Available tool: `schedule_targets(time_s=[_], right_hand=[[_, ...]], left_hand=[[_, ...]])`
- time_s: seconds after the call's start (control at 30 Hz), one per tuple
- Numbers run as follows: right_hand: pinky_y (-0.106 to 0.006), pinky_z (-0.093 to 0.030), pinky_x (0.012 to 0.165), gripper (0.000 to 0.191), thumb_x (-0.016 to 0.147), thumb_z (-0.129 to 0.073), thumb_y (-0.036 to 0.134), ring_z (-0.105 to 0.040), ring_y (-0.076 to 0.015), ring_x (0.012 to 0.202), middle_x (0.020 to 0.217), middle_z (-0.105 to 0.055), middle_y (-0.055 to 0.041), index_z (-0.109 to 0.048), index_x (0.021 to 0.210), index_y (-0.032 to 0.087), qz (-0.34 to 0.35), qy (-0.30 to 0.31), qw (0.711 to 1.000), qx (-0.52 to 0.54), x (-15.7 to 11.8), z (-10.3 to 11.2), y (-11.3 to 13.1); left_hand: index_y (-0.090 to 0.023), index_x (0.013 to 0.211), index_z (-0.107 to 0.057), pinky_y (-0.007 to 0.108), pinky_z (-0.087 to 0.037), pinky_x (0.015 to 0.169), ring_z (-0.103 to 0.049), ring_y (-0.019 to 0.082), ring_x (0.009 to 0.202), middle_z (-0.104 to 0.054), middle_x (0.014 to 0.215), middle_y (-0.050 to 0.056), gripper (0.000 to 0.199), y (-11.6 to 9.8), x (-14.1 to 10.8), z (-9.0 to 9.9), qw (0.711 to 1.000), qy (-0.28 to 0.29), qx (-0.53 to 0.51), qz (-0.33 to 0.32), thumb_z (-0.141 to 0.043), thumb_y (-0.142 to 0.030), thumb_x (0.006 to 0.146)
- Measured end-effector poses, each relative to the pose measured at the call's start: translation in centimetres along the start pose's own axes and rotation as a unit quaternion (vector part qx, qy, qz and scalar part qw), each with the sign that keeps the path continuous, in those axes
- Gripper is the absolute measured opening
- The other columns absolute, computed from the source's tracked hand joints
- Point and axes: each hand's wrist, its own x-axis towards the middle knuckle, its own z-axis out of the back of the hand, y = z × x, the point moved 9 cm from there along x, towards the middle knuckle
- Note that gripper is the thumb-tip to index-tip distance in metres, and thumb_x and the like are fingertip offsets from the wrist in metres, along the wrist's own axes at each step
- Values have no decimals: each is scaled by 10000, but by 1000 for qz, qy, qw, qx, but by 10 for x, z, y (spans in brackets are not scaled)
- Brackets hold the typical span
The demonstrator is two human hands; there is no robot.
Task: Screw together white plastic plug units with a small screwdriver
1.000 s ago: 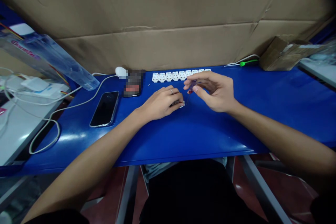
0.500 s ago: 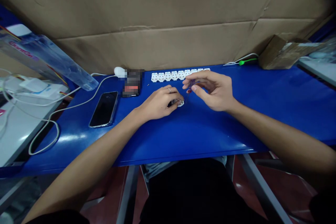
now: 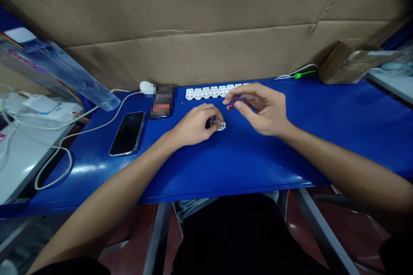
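Note:
On the blue tabletop, my left hand has its thumb and fingers closed around a small white socket-like module. A screwdriver with a see-through purple and red handle is held by the fingertips of my right hand. Its thin shaft slants down to the left, and the tip is at the module; whether it sits on a screw cannot be made out. Behind my hands runs a row of several similar white modules, its right end partly covered by my right hand.
A smartphone lies left of my left hand, near a dark pack and a white cable. A plastic bottle leans at the left. On the right stands a cardboard box by a green-tipped cable. Cardboard walls the back.
The screwdriver has tilted, its tip moving left onto the module. My left fingers have shifted slightly, showing more of the module. My right hand has moved only a little.

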Motion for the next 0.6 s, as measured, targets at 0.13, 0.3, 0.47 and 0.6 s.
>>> schedule_targets(time_s=[0.13, 0.3, 0.47, 0.6], right_hand=[[-336, -795, 907, 279, 1068, -829, 270, -907, -217, 1101, 1227, -901, -59, -848, 1346, 268, -8, 14, 1000, -11, -1, -3, -4], [-329, -794, 897, 275, 1067, -843, 294, -903, -218, 1097, 1223, -899, -69, -850, 1340, 256, -10, 25, 1000, -14, -2, -4, -7], [-358, -805, 931, 296, 1080, -834, 292, -907, -222, 1103, 1222, -901, -43, -841, 1376, 295, -2, -7, 1000, -7, 0, 2, -1], [-379, -812, 955, 268, 1083, -846, 325, -911, -229, 1107, 1211, -900, -36, -836, 1350, 309, 5, -37, 999, -4, 1, 3, 6]], left_hand=[[-214, 1129, -827, 399, -639, 920, -788, 222, 987, -856, 1146, 77, 217, 7, 1, 10, 999, -40, -9, 19, -644, -167, 1021], [-216, 1133, -849, 370, -621, 867, -784, 205, 937, -869, 1090, 66, 219, 16, 1, 18, 997, -56, -12, 48, -667, -191, 1014], [-228, 1127, -868, 373, -607, 860, -763, 198, 908, -872, 1070, 53, 164, 12, 3, 22, 997, -54, -43, 42, -749, -264, 1019], [-232, 1089, -881, 351, -586, 799, -745, 184, 847, -890, 1061, 44, 148, 2, 4, 18, 996, -40, -74, 39, -840, -361, 1029]])
